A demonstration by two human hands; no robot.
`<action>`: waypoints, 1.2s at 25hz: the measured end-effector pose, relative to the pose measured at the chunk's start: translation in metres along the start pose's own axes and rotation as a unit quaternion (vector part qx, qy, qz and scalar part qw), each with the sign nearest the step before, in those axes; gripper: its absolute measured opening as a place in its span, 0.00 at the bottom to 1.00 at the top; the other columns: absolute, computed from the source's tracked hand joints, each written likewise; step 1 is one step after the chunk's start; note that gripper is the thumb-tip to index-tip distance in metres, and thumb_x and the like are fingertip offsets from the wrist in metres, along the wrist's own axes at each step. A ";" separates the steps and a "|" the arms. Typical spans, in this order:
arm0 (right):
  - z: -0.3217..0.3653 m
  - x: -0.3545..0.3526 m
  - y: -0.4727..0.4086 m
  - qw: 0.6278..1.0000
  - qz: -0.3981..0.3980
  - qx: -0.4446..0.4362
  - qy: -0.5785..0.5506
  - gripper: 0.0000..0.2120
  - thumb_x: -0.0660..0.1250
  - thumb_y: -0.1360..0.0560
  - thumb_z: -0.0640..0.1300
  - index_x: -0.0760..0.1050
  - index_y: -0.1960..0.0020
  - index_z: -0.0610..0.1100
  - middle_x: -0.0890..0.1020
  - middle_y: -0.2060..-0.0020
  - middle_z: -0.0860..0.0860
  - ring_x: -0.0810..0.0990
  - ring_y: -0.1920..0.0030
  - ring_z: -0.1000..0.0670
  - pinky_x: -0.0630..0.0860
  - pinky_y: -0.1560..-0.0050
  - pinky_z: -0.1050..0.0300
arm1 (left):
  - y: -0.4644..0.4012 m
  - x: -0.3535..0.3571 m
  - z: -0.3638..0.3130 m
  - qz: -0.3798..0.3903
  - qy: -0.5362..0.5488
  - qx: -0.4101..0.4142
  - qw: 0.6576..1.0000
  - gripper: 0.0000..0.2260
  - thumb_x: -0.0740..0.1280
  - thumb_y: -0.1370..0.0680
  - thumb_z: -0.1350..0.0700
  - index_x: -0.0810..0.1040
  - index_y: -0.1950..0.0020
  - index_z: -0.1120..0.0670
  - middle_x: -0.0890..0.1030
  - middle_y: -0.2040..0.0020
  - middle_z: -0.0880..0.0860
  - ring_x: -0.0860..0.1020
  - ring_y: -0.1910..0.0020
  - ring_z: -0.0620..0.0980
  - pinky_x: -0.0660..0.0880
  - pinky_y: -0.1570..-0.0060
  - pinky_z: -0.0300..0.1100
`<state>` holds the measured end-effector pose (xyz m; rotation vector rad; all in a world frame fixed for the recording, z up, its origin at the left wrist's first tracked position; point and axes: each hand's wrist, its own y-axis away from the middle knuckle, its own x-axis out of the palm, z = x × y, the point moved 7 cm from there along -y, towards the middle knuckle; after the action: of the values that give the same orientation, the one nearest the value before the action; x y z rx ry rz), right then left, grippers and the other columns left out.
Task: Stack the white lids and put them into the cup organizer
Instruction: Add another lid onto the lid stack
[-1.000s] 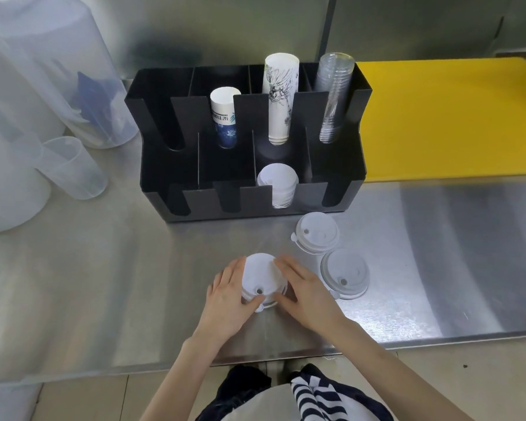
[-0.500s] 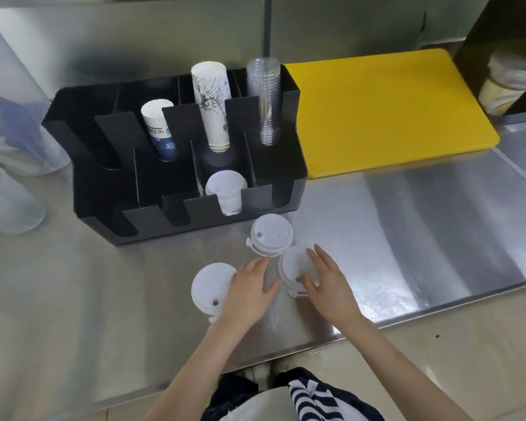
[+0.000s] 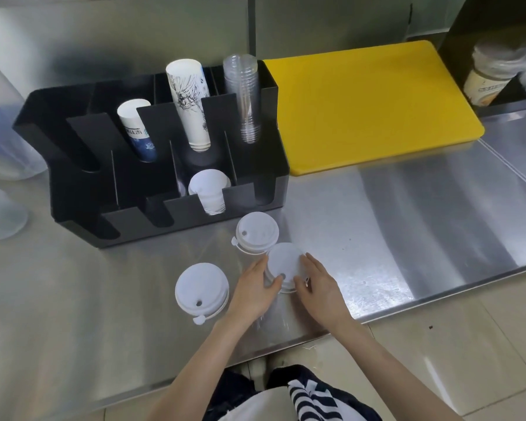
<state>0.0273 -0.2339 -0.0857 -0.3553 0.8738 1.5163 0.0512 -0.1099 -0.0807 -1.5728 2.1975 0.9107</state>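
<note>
Clearly these white lids are light, thin plastic: stiff enough at the rim to keep their shape, slick on the steel surface, and easily flexed if pinched on the dome, so the rim is the place to take hold, from two opposite sides. Both hands do just that at the lid stack near the frame's centre: the left hand cups its left edge with thumb and fingers curled against the rim, the right hand presses the right edge, neither fully closed. Just above it, touching or nearly so, sits a second lid stack; a third stack lies apart at lower left. More lids already stand in a front compartment of the black cup organizer. Half a second earlier the left hand rested between the lower-left stack and the central one, and the right hand lay over the lid's top; now both have closed in on its sides.
</note>
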 end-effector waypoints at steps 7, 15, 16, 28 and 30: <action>0.021 -0.008 0.009 0.995 -0.063 -0.026 -0.071 0.17 0.58 0.23 0.39 0.68 0.35 0.40 0.69 0.31 0.45 0.74 0.37 0.43 0.70 0.36 0.55 | 0.014 -0.023 0.014 -0.104 0.099 -0.074 0.987 0.17 0.63 0.24 0.55 0.70 0.35 0.54 0.81 0.42 0.56 0.78 0.46 0.52 0.69 0.48 0.39; 0.064 0.014 0.016 0.986 -0.042 -0.080 -0.138 0.12 0.64 0.26 0.37 0.75 0.44 0.42 0.75 0.41 0.47 0.77 0.51 0.48 0.76 0.48 0.62 | 0.044 -0.071 0.035 -0.242 0.157 -0.083 0.954 0.12 0.62 0.24 0.61 0.76 0.41 0.54 0.75 0.46 0.47 0.75 0.52 0.47 0.68 0.50 0.37; 0.065 0.015 0.014 0.986 -0.041 -0.083 -0.138 0.12 0.64 0.27 0.37 0.75 0.44 0.43 0.74 0.41 0.47 0.76 0.52 0.51 0.75 0.50 0.68 | 0.046 -0.074 0.036 -0.247 0.156 -0.083 0.953 0.12 0.62 0.24 0.61 0.76 0.41 0.54 0.75 0.47 0.46 0.75 0.50 0.48 0.69 0.51 0.35; 0.096 0.069 0.000 0.989 0.042 -0.087 -0.114 0.18 0.65 0.27 0.39 0.71 0.37 0.43 0.74 0.40 0.45 0.78 0.47 0.46 0.65 0.55 0.74 | 0.072 -0.102 0.087 -0.293 0.133 -0.143 0.936 0.13 0.62 0.24 0.60 0.76 0.41 0.53 0.77 0.39 0.52 0.73 0.39 0.54 0.68 0.39 0.46; 0.097 0.074 -0.001 0.989 0.052 -0.089 -0.106 0.19 0.65 0.27 0.39 0.70 0.36 0.43 0.74 0.39 0.45 0.77 0.45 0.46 0.64 0.53 0.74 | 0.074 -0.101 0.094 -0.289 0.141 -0.150 0.935 0.13 0.62 0.24 0.60 0.76 0.41 0.52 0.77 0.38 0.52 0.73 0.39 0.53 0.68 0.41 0.44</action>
<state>0.0427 -0.1133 -0.0720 -0.2747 0.5990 1.7003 0.0078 0.0400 -0.0705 -2.4464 1.6225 0.8942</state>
